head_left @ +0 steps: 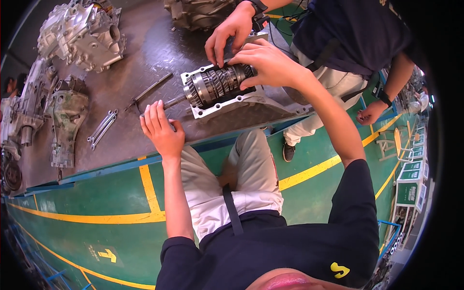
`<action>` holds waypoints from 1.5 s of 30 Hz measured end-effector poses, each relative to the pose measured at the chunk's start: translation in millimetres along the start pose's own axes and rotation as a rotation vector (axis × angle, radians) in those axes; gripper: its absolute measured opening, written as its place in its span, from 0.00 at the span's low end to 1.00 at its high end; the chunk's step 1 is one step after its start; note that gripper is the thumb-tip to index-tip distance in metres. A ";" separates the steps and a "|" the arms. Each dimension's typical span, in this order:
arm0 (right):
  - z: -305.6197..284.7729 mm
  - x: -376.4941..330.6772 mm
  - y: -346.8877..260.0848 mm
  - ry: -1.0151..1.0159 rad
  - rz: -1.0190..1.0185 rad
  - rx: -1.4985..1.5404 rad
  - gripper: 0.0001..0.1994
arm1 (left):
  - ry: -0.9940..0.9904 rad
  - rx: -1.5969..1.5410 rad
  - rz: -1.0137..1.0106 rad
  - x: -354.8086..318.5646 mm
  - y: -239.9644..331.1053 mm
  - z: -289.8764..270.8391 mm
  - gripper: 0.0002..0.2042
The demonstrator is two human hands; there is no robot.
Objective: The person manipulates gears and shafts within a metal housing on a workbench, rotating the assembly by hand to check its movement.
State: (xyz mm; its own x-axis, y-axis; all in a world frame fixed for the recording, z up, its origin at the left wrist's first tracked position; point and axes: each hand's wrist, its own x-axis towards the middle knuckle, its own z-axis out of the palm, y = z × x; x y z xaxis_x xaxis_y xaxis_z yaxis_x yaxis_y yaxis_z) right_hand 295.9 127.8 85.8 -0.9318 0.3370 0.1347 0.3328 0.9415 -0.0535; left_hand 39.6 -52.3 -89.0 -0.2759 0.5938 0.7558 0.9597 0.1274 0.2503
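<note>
A gear shaft (220, 82) with several toothed gears lies in an open metal transmission housing (205, 112) on the workbench. Its thin bare end sticks out to the left. My left hand (163, 133) has its fingers over this thin end, thumb apart on the near side. My right hand (273, 63) spans the right part of the gear cluster, thumb on the near side and fingers on the far side. Right beside my right fingertips, a co-worker's hand (232, 31) reaches down to the far edge of the housing. The undersides of the gears are hidden.
Left of the housing lie a metal rod with a crossbar (152, 88) and several wrenches (102, 128). Metal casings (87, 36) stand at the far left, another casing (70, 116) nearer. A co-worker (353, 38) stands at the right by the bench edge.
</note>
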 end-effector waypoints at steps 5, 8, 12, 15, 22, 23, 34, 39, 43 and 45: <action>4.3 -5.6 6.3 0.073 -0.038 -0.006 0.31 | 0.006 -0.007 0.002 1.7 2.3 0.8 0.32; 3.1 -6.3 5.1 0.062 -0.022 0.027 0.31 | 0.013 0.005 -0.010 1.7 3.3 1.2 0.31; 3.5 -6.5 4.7 0.026 0.005 0.049 0.31 | 0.012 -0.002 -0.010 1.5 4.0 1.2 0.31; 9.4 -8.4 8.7 0.053 -0.015 0.059 0.31 | 0.017 -0.006 -0.016 1.9 4.8 0.0 0.31; 6.6 -5.6 5.4 -0.038 0.070 0.073 0.31 | -0.001 -0.002 -0.011 1.1 2.4 -1.0 0.31; 6.9 -5.7 5.0 -0.039 0.066 0.073 0.31 | -0.011 -0.004 -0.013 0.9 2.5 -1.0 0.32; 18.9 12.8 1.6 0.052 -0.132 0.232 0.30 | -0.007 0.061 -0.044 4.8 11.4 1.9 0.33; 17.4 9.6 -3.2 0.008 -0.104 0.189 0.32 | -0.032 0.051 -0.033 2.6 11.3 1.0 0.33; 15.8 10.0 -7.4 0.030 -0.100 0.174 0.31 | -0.018 0.049 -0.032 2.6 11.8 1.0 0.33; 16.5 13.0 -10.4 0.030 -0.042 0.168 0.32 | -0.018 0.051 -0.036 3.1 10.5 -0.1 0.33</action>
State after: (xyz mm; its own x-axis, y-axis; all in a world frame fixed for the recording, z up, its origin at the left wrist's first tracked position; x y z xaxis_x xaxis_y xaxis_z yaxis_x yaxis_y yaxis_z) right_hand 278.0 122.2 71.7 -0.9389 0.2996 0.1694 0.2622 0.9415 -0.2119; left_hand 48.8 -49.2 -83.9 -0.3095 0.6021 0.7360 0.9509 0.1889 0.2453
